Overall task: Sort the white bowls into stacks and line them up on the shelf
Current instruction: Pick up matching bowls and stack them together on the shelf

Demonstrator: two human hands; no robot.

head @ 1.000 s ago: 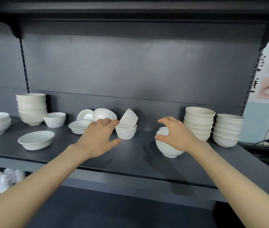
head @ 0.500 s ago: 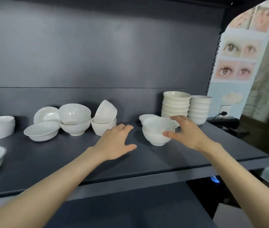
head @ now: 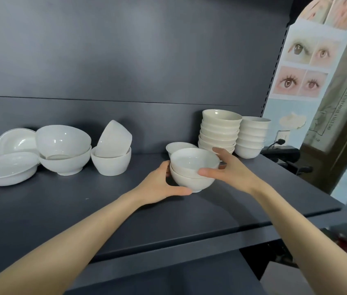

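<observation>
While loose bowls [head: 62, 145] crowd the dark shelf [head: 83, 209] at left, the left hand [head: 160, 186] and right hand [head: 232, 171] curl their fingers [head: 221, 153] round a nested pair [head: 191, 173] of bowls mid-shelf; two tall stacks [head: 219, 128] stand right, eye posters [head: 300, 67] on the wall [head: 272, 111] beyond.

No text can be read with certainty. Dark lettering is seen on the brown-olive panel [head: 338, 116] at the right edge of the head view, set in lines that run vertically beside a line drawing. The characters are too small and blurred to be spelled out. A further strip of the same lettering is seen higher up on that panel, near the frame's edge, and it is equally illegible. The poster of eye photographs [head: 304, 67] beside the panel is seen only as pictures, and no caption on it can be made out.
</observation>
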